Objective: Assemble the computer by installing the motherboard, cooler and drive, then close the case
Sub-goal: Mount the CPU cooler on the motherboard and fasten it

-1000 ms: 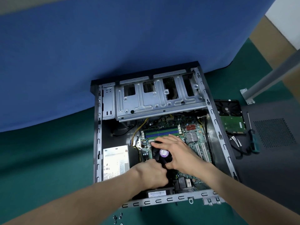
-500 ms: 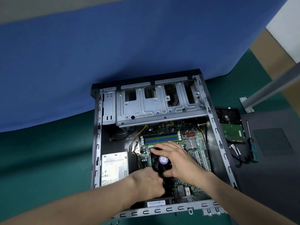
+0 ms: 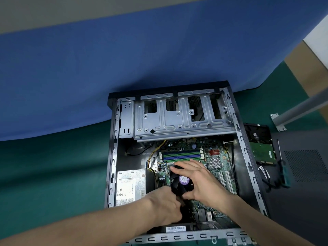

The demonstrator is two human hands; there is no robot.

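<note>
1. The cooler [image 3: 179, 185], a black fan with a purple label at its hub, sits on the motherboard [image 3: 223, 167] in the middle of the open case [image 3: 113, 157], which lies flat on the green mat [image 3: 53, 166].
2. Against half a second ago, nothing has shifted on the board. The whole case only sits a touch lower in view, and both hands have kept their places.
3. The right hand [image 3: 200, 181] lies over the fan. Its fingers spread to the far edge and its thumb is on the near edge, gripping the cooler.
4. The left hand [image 3: 163, 203] is knuckles-up at the cooler's near-left corner with its fingers curled under. I cannot tell what they clasp.
5. The power supply [image 3: 130, 187] is left of the board, and the drive cage [image 3: 177, 118] is beyond it.
6. Outside the case on the right, the hard drive [image 3: 260, 144] lies board-side up on the dark side panel [image 3: 301, 166], with a screwdriver [image 3: 282, 167] beside it.
</note>
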